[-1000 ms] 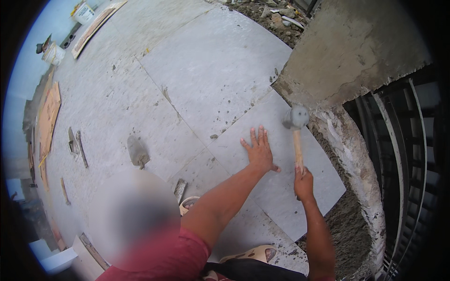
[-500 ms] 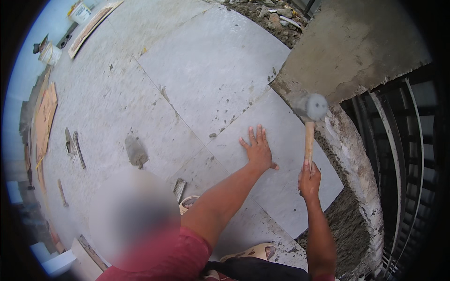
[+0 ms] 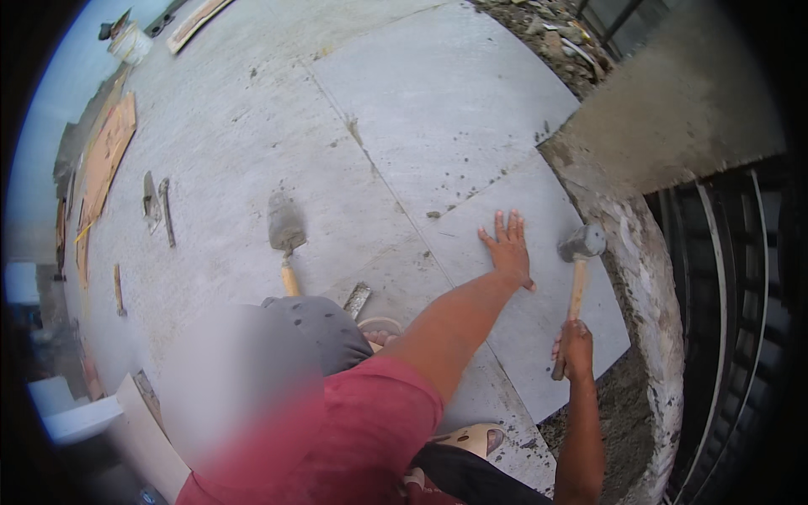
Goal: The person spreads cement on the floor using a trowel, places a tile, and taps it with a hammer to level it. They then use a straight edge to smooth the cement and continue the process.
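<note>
My left hand [image 3: 507, 252] lies flat with fingers spread on a large light-grey floor tile [image 3: 518, 345]. In my right hand [image 3: 574, 347] is the wooden handle of a mallet, its fingers wrapped round the lower part. The rounded grey head of the mallet [image 3: 582, 242] is over the tile's right part, close to its outer edge; whether it touches the tile I cannot tell. Grey mortar [image 3: 613, 402] shows beside the tile's lower right edge. A trowel [image 3: 286, 223] with a wooden handle rests on the paving to the left.
A rough concrete edge [image 3: 624, 223] and dark metal bars [image 3: 722, 295] run along the right. A concrete slab [image 3: 673, 105] stands at upper right beside rubble [image 3: 551, 38]. Further left lie a pointed trowel [image 3: 151, 202], a thin bar tool [image 3: 167, 212] and wooden boards [image 3: 109, 168]. A bucket [image 3: 130, 44] stands far left.
The mallet has come down from a raised position beyond the tile's edge to over the tile. My left hand stays flat on the tile. The whole view has shifted.
</note>
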Motion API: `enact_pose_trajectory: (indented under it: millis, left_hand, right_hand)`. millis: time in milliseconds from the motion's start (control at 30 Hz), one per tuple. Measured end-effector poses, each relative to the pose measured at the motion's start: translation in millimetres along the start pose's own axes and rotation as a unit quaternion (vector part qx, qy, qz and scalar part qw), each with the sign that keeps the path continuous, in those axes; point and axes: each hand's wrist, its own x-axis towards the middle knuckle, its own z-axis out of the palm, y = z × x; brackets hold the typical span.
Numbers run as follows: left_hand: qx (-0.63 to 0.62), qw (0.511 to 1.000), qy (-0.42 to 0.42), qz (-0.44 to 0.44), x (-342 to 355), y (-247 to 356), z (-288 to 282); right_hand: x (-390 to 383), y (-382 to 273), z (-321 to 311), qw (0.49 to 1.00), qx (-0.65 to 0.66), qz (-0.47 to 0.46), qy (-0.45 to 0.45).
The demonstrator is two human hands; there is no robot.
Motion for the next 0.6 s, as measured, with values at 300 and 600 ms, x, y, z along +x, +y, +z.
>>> enact_pose_trajectory:
  millis: [300,600]
  left_hand:
    - [0.065,0.997,-0.013,0.025,-4.4,26.8,17.0]
    - [0.1,0.994,-0.025,0.026,-5.0,45.2,12.6]
  right_hand:
    - [-110.3,75.7,-46.5,0.916,0.382,0.119,0.018]
    - [-130.2,148.2,-129.4,0.791,0.559,0.06,0.241]
